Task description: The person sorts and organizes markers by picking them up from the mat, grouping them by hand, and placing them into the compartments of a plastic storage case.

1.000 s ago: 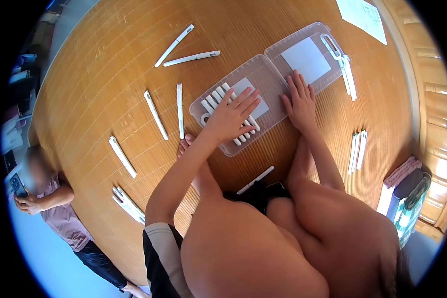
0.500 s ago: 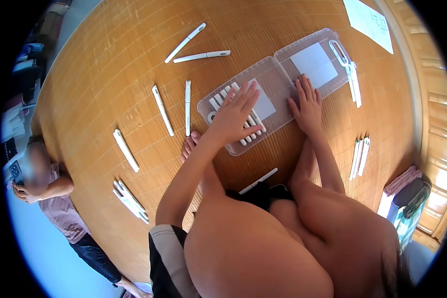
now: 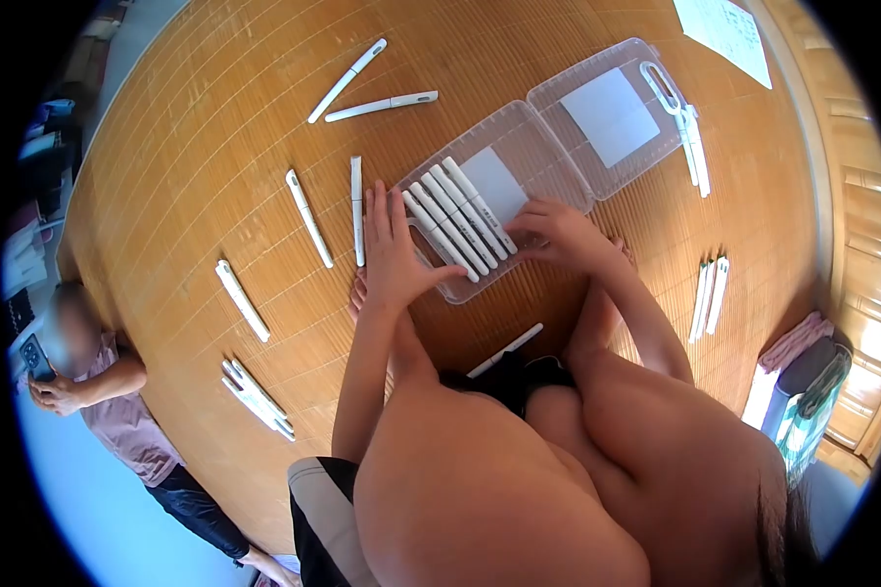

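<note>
A clear plastic box (image 3: 558,157) lies unfolded on the table. Several white pens (image 3: 460,220) rest side by side in its nearer half, beside a white card (image 3: 494,176). Over the left edge of that half is my left hand (image 3: 392,259), fingers spread and thumb stretched toward the pens' lower ends. My right hand (image 3: 568,240) touches the near rim at the right of the row, fingers half bent and thumb apart from them; I see nothing held in it. Another white card (image 3: 612,117) lies in the lid, which has a white loop handle (image 3: 661,88).
Loose white pens lie around: a pen (image 3: 347,80) at the back, a pen (image 3: 308,217) on the left, a pen cluster (image 3: 257,399) front left, a pen group (image 3: 710,298) at right. A printed sheet (image 3: 724,39) is at far right. A person (image 3: 117,401) holds a phone (image 3: 35,360).
My left hand has moved left off the pens to the box's left edge, uncovering the row. My right hand has come from the hinge area to the near rim, its fingers now bent.
</note>
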`<state>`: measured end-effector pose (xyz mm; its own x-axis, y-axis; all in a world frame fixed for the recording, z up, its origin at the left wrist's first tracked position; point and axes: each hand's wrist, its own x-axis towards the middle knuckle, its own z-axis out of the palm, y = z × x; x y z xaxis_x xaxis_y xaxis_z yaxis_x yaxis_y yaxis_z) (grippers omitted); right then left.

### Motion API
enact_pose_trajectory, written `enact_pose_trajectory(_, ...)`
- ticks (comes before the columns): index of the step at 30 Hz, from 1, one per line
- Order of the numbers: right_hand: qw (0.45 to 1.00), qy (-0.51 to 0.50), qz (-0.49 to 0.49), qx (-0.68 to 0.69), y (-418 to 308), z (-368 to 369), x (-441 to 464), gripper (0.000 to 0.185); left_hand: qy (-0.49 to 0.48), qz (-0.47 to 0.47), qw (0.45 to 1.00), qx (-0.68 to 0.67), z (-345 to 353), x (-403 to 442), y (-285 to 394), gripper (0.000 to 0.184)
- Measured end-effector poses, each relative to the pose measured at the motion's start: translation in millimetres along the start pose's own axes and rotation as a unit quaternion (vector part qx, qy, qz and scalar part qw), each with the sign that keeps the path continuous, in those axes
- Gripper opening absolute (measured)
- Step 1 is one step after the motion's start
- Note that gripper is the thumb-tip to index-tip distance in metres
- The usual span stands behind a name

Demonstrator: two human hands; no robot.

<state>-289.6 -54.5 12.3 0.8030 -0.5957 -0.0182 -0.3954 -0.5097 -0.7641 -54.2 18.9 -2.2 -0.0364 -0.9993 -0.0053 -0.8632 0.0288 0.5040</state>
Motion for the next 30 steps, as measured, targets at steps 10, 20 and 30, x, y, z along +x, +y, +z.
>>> enact_pose_trajectory(10,0.999,-0.018,-0.029,0.014,13.1,3.9,6.5,0.029,-0.028,-0.016,0.999,0.01,-0.2,-2.8,3.4,0.125)
enact_pose_trajectory(20,0.996,-0.037,-0.033,-0.071,-3.9,0.1,17.2,0.055,-0.028,-0.008,0.999,0.025,4.5,-4.5,-0.6,0.128)
enact_pose_trajectory(30,0.997,-0.037,0.004,-0.068,-4.0,4.8,15.0,0.058,-0.021,0.002,0.999,0.027,6.8,-5.8,-3.6,0.128)
